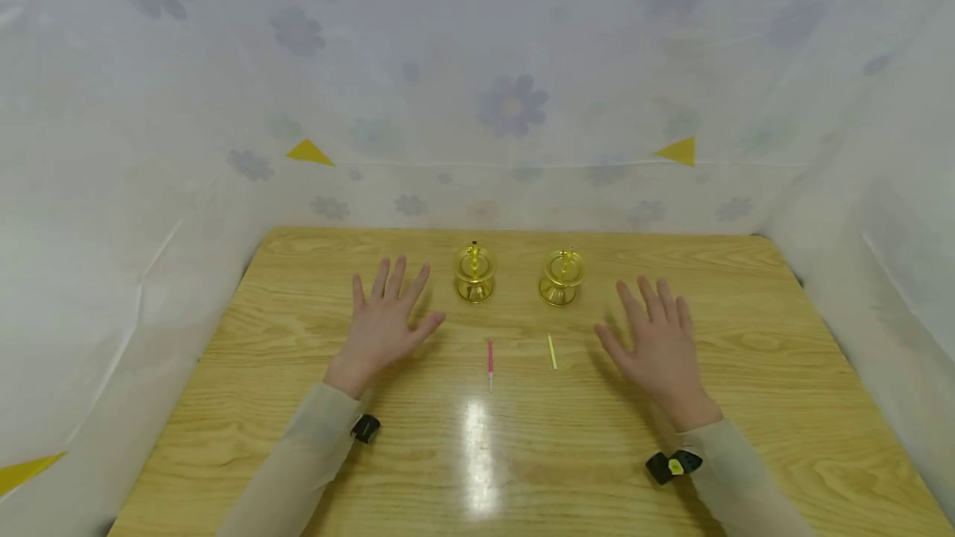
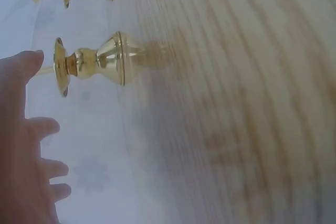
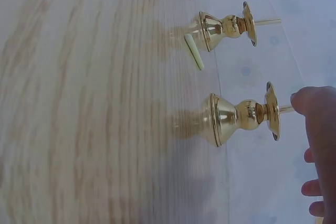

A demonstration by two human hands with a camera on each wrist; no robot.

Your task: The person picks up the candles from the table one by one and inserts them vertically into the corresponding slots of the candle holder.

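Two glossy brass-look metal candle holders (image 1: pixel 475 274) (image 1: pixel 561 278) on smooth, shiny wood-grain table (image 1: pixel 298 338); matt translucent cloth backdrop (image 1: pixel 477 65).

A wooden table (image 1: pixel 313 454) with pale grain fills the near scene, a bright glare on its near middle. A white sheet (image 1: pixel 515 106) printed with faint blue flowers hangs behind and at both sides. Yellow triangles (image 1: pixel 308 153) mark it at far left and far right.

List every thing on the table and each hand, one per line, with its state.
Left candle holder: upright, no candle on it.
Right candle holder: upright, no candle on it.
Pink candle: lying flat, untouched.
Yellow candle: lying flat, untouched.
Left hand: fingers spread, holding nothing.
Right hand: fingers spread, holding nothing.
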